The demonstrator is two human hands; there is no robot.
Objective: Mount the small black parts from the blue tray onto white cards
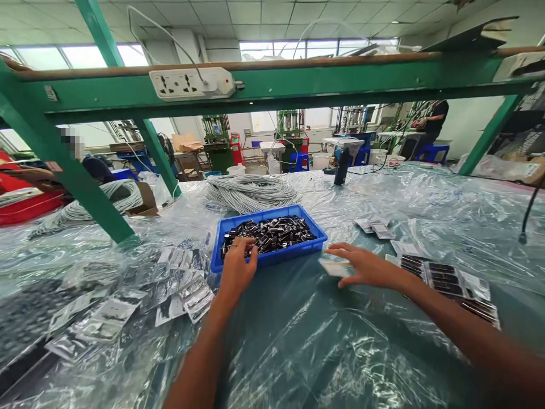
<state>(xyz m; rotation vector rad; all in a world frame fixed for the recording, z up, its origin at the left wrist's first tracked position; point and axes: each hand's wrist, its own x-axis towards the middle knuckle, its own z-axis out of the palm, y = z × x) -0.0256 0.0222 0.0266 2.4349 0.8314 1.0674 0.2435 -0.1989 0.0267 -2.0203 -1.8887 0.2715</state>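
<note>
A blue plastic tray [269, 257] holds a heap of small black pieces with shiny metal parts [276, 232]. Over the tray's near left part, my left hand [239, 262] reaches in with curled fingers. The fingertips are among the pieces, and what they grip is hidden. Right of the tray, my right hand [361, 266] has thumb and fingers on either side of a small pale packet [335, 267], which is blurred. Beside my right forearm lie clear blister packs with dark pieces in them [445, 279].
Several clear and white packets [196, 295] lie on the left of the plastic-covered table. Behind the tray sits a coil of grey cable [253, 190]; a dark upright bottle-like object [341, 166] stands farther right. A green frame [340, 76] with a power strip [191, 83] crosses above.
</note>
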